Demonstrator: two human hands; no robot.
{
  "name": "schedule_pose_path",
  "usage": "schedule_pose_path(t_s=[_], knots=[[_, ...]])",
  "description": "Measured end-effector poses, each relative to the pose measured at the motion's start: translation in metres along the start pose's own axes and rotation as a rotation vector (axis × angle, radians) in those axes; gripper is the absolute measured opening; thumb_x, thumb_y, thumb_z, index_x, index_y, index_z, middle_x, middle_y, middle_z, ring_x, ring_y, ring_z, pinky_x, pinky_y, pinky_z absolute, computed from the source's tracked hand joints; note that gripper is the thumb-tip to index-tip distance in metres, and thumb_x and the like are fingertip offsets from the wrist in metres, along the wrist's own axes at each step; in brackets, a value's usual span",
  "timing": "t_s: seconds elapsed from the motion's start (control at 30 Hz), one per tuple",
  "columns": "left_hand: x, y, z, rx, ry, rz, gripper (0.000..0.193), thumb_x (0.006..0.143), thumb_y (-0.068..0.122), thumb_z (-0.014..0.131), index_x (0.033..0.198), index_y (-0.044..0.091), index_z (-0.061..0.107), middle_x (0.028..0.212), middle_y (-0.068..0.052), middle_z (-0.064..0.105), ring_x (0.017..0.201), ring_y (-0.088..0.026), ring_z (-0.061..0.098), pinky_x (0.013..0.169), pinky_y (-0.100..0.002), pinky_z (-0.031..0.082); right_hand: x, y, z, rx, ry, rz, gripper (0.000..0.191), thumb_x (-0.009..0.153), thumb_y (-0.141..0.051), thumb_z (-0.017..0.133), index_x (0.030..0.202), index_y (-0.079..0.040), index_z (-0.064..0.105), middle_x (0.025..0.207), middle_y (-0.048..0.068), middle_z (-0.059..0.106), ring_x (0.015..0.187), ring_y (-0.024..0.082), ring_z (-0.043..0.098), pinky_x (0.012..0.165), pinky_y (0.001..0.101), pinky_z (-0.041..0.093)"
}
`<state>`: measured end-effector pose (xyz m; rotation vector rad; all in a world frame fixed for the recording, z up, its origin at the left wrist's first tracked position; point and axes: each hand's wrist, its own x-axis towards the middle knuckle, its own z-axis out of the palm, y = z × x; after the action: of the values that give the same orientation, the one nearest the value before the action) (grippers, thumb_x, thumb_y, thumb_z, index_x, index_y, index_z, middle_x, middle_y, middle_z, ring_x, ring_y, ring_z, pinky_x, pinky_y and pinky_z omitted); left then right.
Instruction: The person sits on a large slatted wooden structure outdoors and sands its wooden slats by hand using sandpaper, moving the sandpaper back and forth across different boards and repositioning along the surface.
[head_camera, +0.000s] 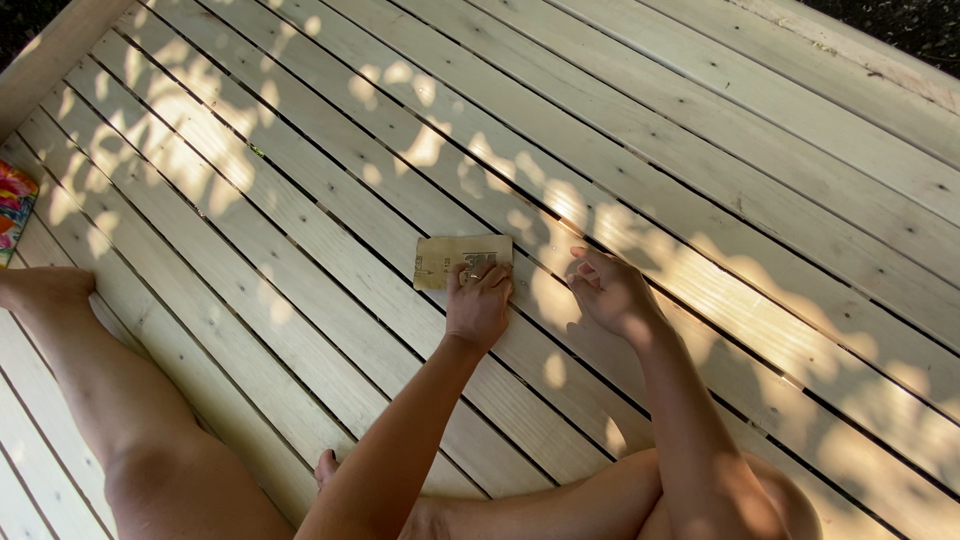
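1. Deck (700, 130): pale wooden planks running diagonally from upper left to lower right, dark narrow gaps between them, dappled with sun patches and leaf shadow. Fills nearly the whole frame.
2. Card (455, 258): small flat tan rectangle, lying on the planks at the centre of the frame, long side roughly level. Dark marks along its left edge. A small grey metallic-looking piece (478, 264) sits on its right half; what it is cannot be told.
3. Left hand (479, 305): centre of frame, just below the card, back of the hand up. Fingers bent forward, fingertips resting on the card's lower right part at the grey piece. Whether it pinches anything cannot be told; it presses rather than wraps.
4. Right hand (610, 292): just right of centre, near the card's right end but apart from it. Fingers loosely curled inward, thumb side up, half closed; whether anything small lies inside the curl cannot be told.
5. Legs: bare, one (120, 420) stretched along the lower left, one knee (760, 500) at the lower right edge, toes showing at bottom centre.
6. Colourful object (14, 210): red, orange and blue pattern, cut off by the left edge of the frame, well apart from both hands.
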<state>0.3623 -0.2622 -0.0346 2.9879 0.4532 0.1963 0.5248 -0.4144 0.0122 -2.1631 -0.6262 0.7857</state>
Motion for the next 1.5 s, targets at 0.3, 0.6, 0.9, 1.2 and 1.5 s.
schedule_pose_path(t_s=[0.3,0.6,0.9,1.2,1.5], knots=[[0.004,0.003,-0.003,-0.028,-0.045,-0.023,0.024,0.09,0.007,0.058,0.104,0.014,0.076,0.113,0.006,0.07,0.114,-0.015,0.062,0.113,-0.059,0.029,0.003,0.002,0.006,-0.019,-0.029,-0.027,0.052,0.092,-0.031,0.067,0.141,-0.015,0.059,0.115,0.012,0.071,0.1,0.023,0.07,0.089,0.0367,0.056],[0.006,0.006,0.003,-0.091,0.158,0.007,0.025,0.092,0.01,0.06,0.112,0.009,0.074,0.115,0.003,0.069,0.125,-0.018,0.056,0.117,-0.055,0.028,0.002,0.0,0.005,0.027,-0.06,-0.03,0.054,0.092,-0.031,0.068,0.142,-0.014,0.057,0.118,0.011,0.07,0.104,0.022,0.071,0.092,0.0357,0.055],[0.003,0.021,0.01,-0.174,0.196,0.035,0.019,0.096,0.018,0.061,0.109,0.012,0.075,0.109,0.004,0.067,0.124,-0.017,0.059,0.117,-0.057,0.025,0.004,0.004,0.011,-0.042,-0.063,0.018,0.054,0.094,-0.034,0.068,0.144,-0.017,0.056,0.116,0.01,0.069,0.106,0.024,0.069,0.092,0.0374,0.054],[0.001,0.027,0.0,-0.251,0.208,-0.116,0.013,0.098,0.019,0.061,0.099,0.016,0.074,0.118,0.009,0.07,0.125,-0.015,0.059,0.117,-0.059,0.019,0.003,0.007,0.006,0.12,0.046,-0.089,0.049,0.093,-0.025,0.065,0.139,-0.01,0.06,0.107,0.009,0.074,0.092,0.019,0.075,0.083,0.0327,0.059],[0.0,0.012,-0.008,-0.157,0.008,-0.232,0.018,0.092,0.016,0.061,0.102,0.019,0.076,0.117,0.009,0.069,0.13,-0.013,0.055,0.119,-0.063,0.016,0.0,-0.006,0.002,0.101,0.051,-0.01,0.049,0.092,-0.024,0.065,0.139,-0.011,0.061,0.107,0.008,0.074,0.089,0.019,0.074,0.079,0.0334,0.059]])
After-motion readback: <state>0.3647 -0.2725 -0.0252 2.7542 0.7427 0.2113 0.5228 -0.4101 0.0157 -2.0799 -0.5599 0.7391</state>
